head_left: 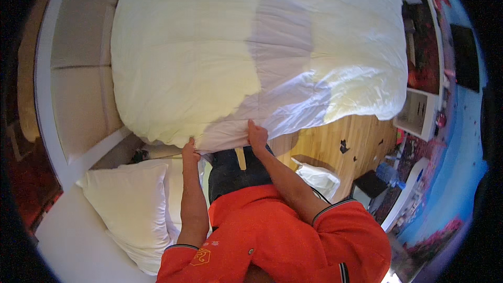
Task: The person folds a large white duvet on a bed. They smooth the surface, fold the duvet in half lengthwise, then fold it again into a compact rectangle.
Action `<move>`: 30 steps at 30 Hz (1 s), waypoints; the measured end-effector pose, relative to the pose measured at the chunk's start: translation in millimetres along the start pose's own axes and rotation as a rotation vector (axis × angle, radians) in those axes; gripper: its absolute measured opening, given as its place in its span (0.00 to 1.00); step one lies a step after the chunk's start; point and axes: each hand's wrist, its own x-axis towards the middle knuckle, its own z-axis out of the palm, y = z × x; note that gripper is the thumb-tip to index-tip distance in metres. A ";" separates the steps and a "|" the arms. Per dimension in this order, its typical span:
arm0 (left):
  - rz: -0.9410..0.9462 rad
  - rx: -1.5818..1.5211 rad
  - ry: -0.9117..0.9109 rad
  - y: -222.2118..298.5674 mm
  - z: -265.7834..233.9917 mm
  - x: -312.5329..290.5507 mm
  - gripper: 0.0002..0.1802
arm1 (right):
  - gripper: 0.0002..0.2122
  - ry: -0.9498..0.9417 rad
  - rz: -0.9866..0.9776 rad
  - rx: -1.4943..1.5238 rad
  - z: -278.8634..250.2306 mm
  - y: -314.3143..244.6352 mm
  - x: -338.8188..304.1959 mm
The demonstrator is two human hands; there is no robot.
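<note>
A large white duvet (183,47) spreads over the bed in front of me, its near edge hanging by my waist. My left hand (191,149) pinches that edge toward the left, with the thumb on top. Farther right along the same edge, my right hand (257,135) grips the cloth, its fingers hidden beneath. Between the two hands the edge runs nearly straight. My shadow falls across the middle of the duvet, and creases fan out to the right of my right hand.
A padded headboard (78,94) borders the bed on the left. Behind my left arm lie white pillows (131,204) on another bed. At right are a wooden floor (356,141) with dark scraps, a white bag (317,178), a black bin-like box (371,183) and an open white cabinet (416,112).
</note>
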 end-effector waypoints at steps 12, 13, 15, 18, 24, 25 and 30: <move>-0.047 -0.181 -0.246 36.0 31.2 -52.0 0.31 | 0.27 -0.303 0.470 1.523 5.4 58.0 29.0; -0.047 -0.247 -0.370 29.2 38.9 -54.2 0.33 | 0.25 -0.250 0.529 1.489 1.5 50.5 25.3; -0.066 -0.370 -0.626 -1.1 81.3 -86.2 0.35 | 0.25 -0.132 0.594 1.444 -8.5 50.3 22.6; -0.426 -0.189 -0.660 -65.0 163.2 -133.4 0.38 | 0.25 -0.079 0.279 1.420 -0.3 89.7 30.0; -0.147 0.042 -0.425 -112.2 187.1 -88.3 0.28 | 0.24 -0.277 0.554 1.538 -68.8 41.7 33.7; -0.140 0.067 -0.370 -106.0 189.6 -95.8 0.27 | 0.24 -0.266 0.577 1.555 -82.4 44.6 39.8; -0.057 0.105 -0.252 -81.7 181.6 -134.1 0.26 | 0.21 -0.249 0.594 1.738 -147.4 64.2 86.4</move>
